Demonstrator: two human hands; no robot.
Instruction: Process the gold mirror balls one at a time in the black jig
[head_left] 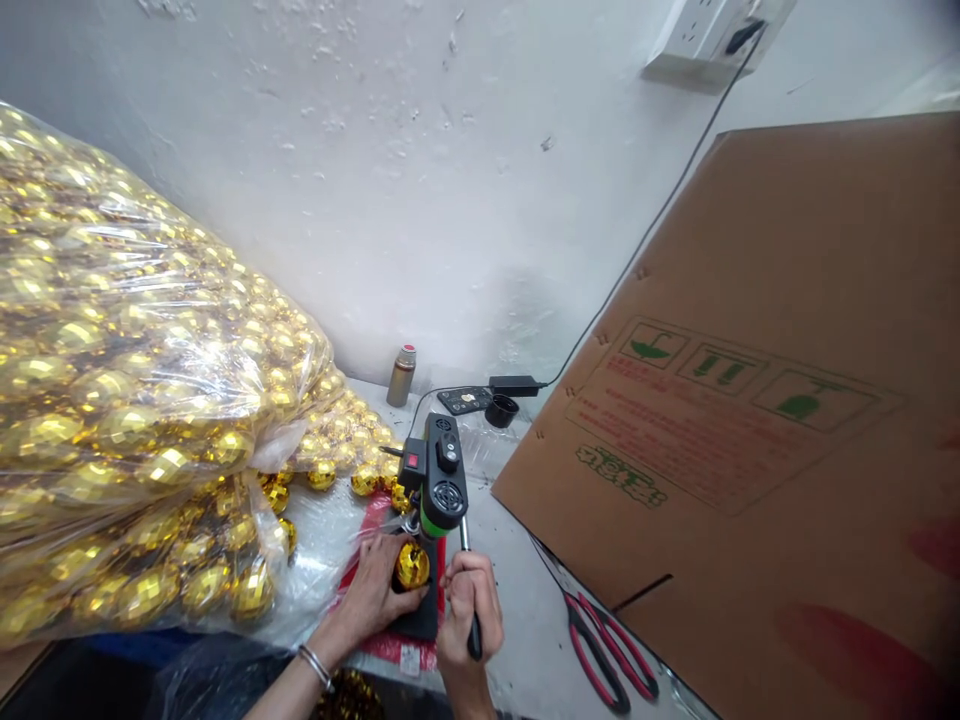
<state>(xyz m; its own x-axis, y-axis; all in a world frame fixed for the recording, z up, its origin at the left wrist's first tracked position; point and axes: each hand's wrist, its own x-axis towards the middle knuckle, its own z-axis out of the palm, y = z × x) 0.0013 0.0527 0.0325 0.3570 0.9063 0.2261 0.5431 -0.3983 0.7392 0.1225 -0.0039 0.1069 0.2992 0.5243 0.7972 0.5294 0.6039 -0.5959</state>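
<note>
My left hand [375, 585], with a silver bangle [315, 668] at its wrist, holds a shiny gold faceted ball [412, 566] between thumb and fingers. The ball is at the base of a small black bench machine [444, 480], which has a red switch and a green band. Just right of the ball, my right hand [471, 610] is wrapped round the black-ended metal lever [475, 638] of the machine. Red plastic sheeting [375, 520] lies under the machine.
A huge clear bag of gold balls [135, 380] fills the left, with loose ones spilling beside it. Behind stand a flask [402, 376], a black cup [501, 411] and a power adapter [514, 386]. Red-handled scissors [611, 650] lie by a large cardboard box [750, 400] at right.
</note>
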